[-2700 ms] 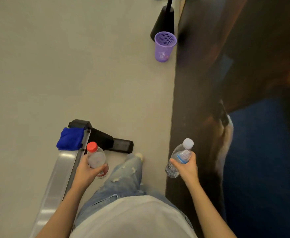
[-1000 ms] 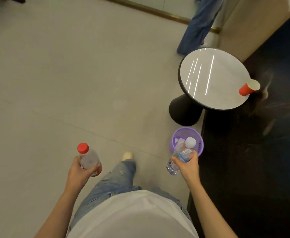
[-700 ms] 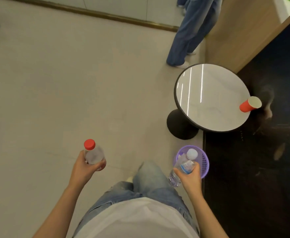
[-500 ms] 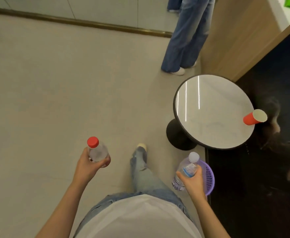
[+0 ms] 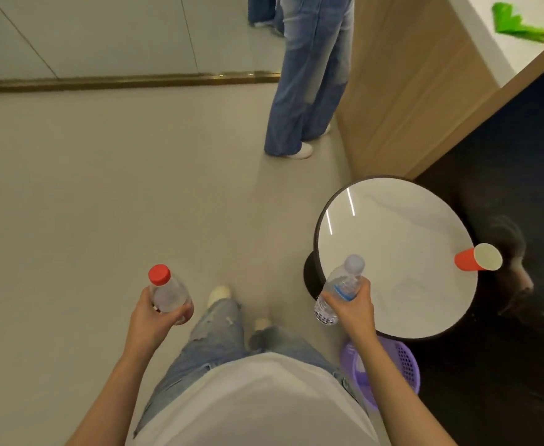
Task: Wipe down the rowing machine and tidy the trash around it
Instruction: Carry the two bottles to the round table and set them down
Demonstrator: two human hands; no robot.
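My left hand (image 5: pixel 154 320) grips a clear plastic bottle with a red cap (image 5: pixel 167 291), held upright at waist height over the floor. My right hand (image 5: pixel 354 309) grips a clear bottle with a white cap and blue label (image 5: pixel 339 289), tilted, in front of the round table's near left edge. A purple mesh bin (image 5: pixel 399 365) stands on the floor below my right forearm, partly hidden by it and by the table. The rowing machine is out of view.
A round white table with a black rim (image 5: pixel 392 252) stands at right, with a red paper cup (image 5: pixel 476 257) lying on its side near the right edge. Another person in jeans (image 5: pixel 306 82) stands ahead by a wooden panel (image 5: pixel 409 75). Pale floor stretches left.
I have walked away from the rowing machine up to the table. The purple bin has come from ahead of me to below my right forearm. Both hands still hold their bottles.
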